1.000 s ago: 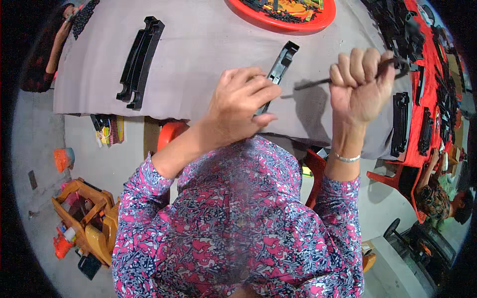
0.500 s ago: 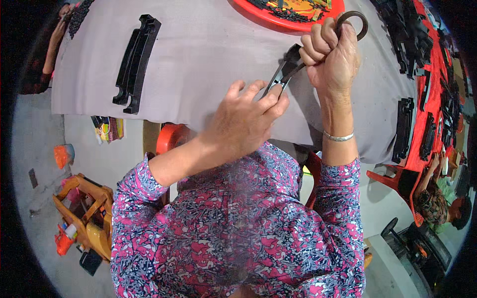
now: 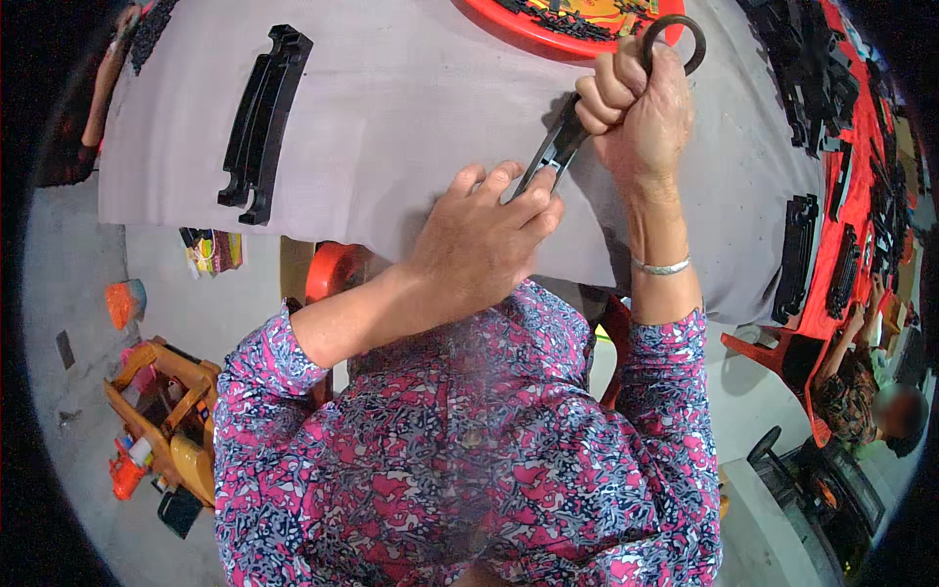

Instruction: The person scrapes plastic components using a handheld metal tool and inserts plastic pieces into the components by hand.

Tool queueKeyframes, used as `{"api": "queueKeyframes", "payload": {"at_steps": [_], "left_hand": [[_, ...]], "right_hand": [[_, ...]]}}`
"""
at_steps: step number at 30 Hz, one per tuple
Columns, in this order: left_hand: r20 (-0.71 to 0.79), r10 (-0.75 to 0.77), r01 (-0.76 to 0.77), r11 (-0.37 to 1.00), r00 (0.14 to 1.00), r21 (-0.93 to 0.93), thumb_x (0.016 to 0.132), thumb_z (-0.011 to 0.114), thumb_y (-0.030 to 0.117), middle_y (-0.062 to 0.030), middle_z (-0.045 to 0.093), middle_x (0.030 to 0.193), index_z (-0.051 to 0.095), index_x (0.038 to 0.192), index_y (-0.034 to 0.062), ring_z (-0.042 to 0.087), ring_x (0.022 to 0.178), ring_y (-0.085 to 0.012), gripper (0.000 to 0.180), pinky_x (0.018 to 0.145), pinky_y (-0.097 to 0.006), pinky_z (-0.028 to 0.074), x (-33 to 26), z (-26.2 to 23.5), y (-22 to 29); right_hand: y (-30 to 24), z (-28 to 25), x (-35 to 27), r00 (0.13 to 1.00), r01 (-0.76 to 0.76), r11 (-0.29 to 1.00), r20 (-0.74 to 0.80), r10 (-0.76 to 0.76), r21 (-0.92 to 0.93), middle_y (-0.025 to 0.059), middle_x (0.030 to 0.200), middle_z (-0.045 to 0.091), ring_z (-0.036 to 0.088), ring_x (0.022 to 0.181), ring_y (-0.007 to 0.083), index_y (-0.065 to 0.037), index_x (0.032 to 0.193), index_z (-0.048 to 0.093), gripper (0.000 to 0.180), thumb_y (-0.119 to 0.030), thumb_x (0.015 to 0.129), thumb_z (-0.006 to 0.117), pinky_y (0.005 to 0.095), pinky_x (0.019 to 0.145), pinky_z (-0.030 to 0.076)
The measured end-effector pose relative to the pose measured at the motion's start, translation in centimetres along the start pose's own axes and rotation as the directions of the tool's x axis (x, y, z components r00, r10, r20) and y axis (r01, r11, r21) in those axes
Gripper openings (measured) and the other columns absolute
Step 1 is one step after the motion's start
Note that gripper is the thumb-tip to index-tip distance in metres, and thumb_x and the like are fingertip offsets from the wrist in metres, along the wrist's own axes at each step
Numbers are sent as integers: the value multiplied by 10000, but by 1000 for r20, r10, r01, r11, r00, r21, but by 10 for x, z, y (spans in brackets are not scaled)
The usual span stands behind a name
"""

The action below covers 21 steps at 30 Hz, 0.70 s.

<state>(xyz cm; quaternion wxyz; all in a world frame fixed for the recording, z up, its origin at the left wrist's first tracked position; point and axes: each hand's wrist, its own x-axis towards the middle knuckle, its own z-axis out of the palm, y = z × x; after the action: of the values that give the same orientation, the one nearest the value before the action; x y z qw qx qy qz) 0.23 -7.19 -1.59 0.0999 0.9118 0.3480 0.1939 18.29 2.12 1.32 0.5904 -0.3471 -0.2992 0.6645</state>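
My right hand is closed in a fist round a pair of scissors, whose dark ring handle sticks out above the thumb. From below that fist, the metal end slants down-left against a slim black plastic part. The part's lower end is pinched by the fingers of my left hand, and a light patch shows near the fingertips. My fingers hide much of both the part and the blades. Off to the left, a long black plastic part with notched ends lies on the pale cloth.
A red tray with small black pieces stands at the far edge. Black parts lie along the right side, beside a red cloth. Another person's arm shows at far left; a person sits at far right.
My right hand and the scissors have shifted slightly left and up. The black part in my left hand has tilted a little, while my left hand stays nearly in place.
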Motion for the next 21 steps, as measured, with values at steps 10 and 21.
{"api": "queueKeyframes", "payload": {"at_steps": [10, 21], "left_hand": [[-5, -4, 4, 1000, 1000, 23, 705, 689, 135, -83, 542, 1316, 578, 1187, 94, 517, 1157, -282, 497, 927, -413, 399, 0, -1, 3], [18, 6, -6, 1000, 1000, 24, 674, 696, 133, -91, 534, 1333, 572, 1176, 77, 512, 1164, -296, 519, 930, -416, 407, 2, -4, 5]], "right_hand": [[-4, -14, 2, 997, 16, 998, 78, -21, 67, -62, 551, 197, 153, 495, 77, -166, 647, 295, 443, -384, 1032, 298, 250, 427, 127], [-6, -14, 5, 991, -32, 995, 136, 19, 98, -66, 555, 197, 149, 488, 73, -171, 647, 288, 454, -398, 1040, 313, 246, 421, 117]]}}
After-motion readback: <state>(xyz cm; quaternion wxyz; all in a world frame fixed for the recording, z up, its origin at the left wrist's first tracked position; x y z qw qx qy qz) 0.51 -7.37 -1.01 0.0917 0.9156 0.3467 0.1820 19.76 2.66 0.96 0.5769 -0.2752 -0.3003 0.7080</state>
